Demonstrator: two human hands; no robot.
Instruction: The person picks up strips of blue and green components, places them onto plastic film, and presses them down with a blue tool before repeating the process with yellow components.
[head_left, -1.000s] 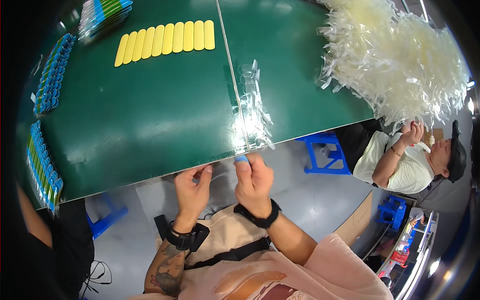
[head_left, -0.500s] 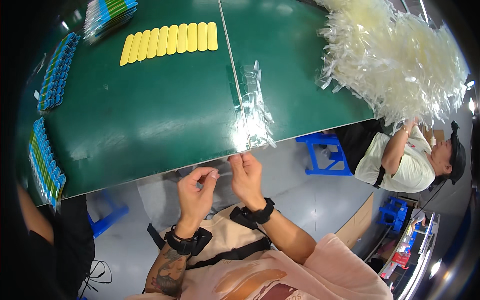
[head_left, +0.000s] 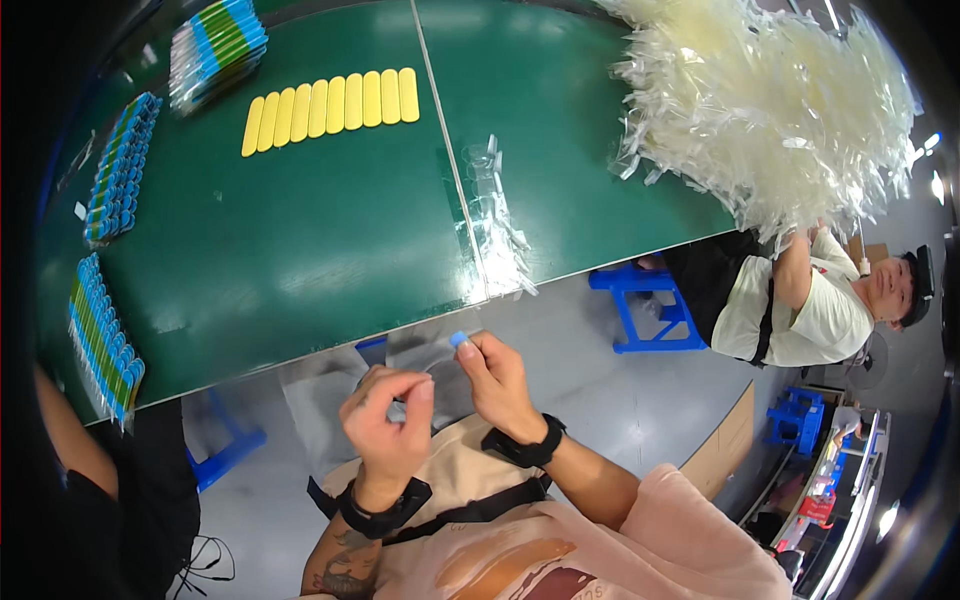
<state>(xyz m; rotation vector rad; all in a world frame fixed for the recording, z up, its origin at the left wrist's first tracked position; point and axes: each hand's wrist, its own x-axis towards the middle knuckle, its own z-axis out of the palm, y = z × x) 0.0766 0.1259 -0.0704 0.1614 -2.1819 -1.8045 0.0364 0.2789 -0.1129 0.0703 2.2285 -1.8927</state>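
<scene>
Just off the near edge of the green table, my right hand is closed in a pinch on a small blue-ended piece; the rest of it is hidden by my fingers. Close beside it on the left, my left hand has its thumb and fingers curled together, and whatever they may hold is hidden. Beyond my right hand, clear plastic sleeves lie overlapping in a line towards the table edge. Farther back, several yellow flat strips with rounded ends lie side by side in a row.
Stacks of blue-and-green packaged strips line the left of the green table. A large heap of clear plastic sleeves covers the far right, with a person beside it. Blue stools stand below; another person's arm is at left.
Both hands have drawn back from the table edge towards me. The blue end now shows above my right thumb. The view has shifted slightly, and the person on the right has turned their head.
</scene>
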